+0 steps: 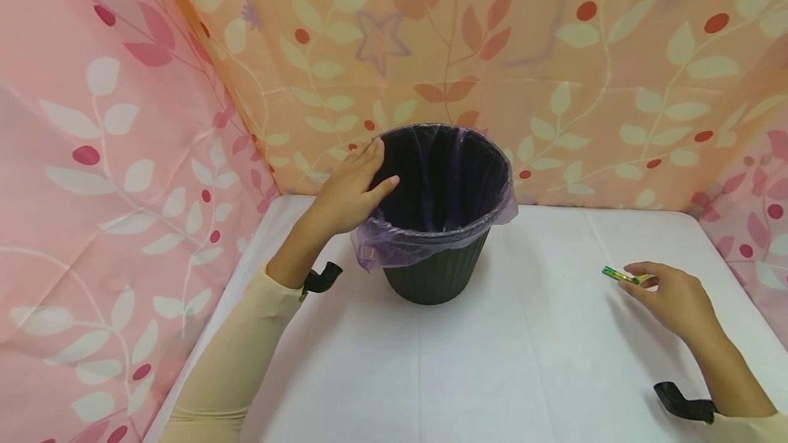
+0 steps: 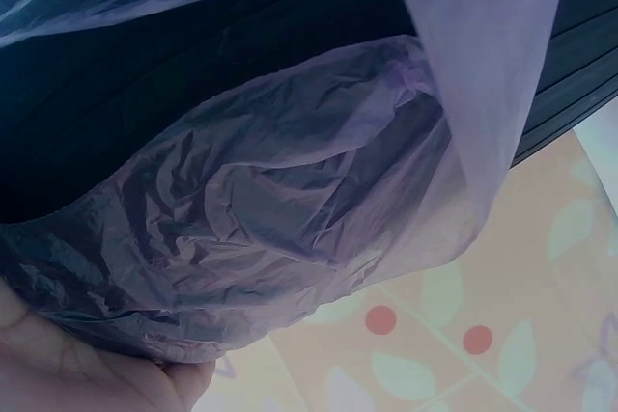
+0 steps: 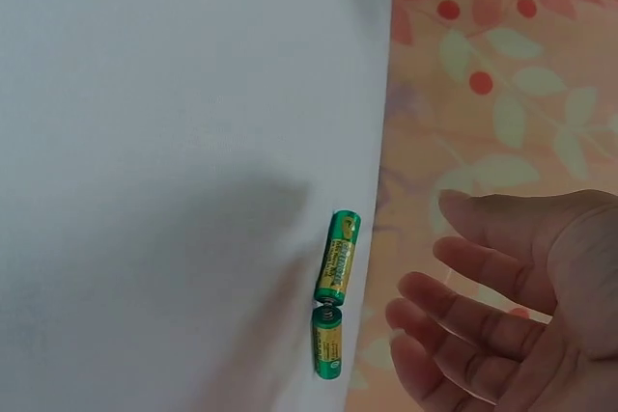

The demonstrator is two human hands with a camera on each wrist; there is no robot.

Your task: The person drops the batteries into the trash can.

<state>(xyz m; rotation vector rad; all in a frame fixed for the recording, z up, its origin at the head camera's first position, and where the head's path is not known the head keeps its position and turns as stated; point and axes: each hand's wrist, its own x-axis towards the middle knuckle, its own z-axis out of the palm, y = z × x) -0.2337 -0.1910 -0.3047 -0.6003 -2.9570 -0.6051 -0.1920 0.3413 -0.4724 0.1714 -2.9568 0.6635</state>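
A dark ribbed bin (image 1: 434, 279) stands upright on the white-covered table, lined with a thin purple plastic bag (image 1: 394, 246) folded out over its rim. My left hand (image 1: 351, 186) rests against the bin's left rim, fingers extended and thumb toward the opening. In the left wrist view, part of that hand (image 2: 97, 373) touches the crinkled bag (image 2: 280, 200). Two green-and-gold batteries (image 3: 338, 258) lie end to end on the table. Beside them hovers my right hand (image 3: 512, 306), its fingers loosely bent and apart from the batteries. In the head view its fingertips partly overlap the batteries (image 1: 618, 274).
White cloth (image 1: 492, 374) covers the table. An orange leaf-patterned curtain (image 1: 615, 122) hangs close behind the bin, and a pink one (image 1: 92, 224) runs along the left side. Black wrist mounts (image 1: 323, 277) stick out from both wrists.
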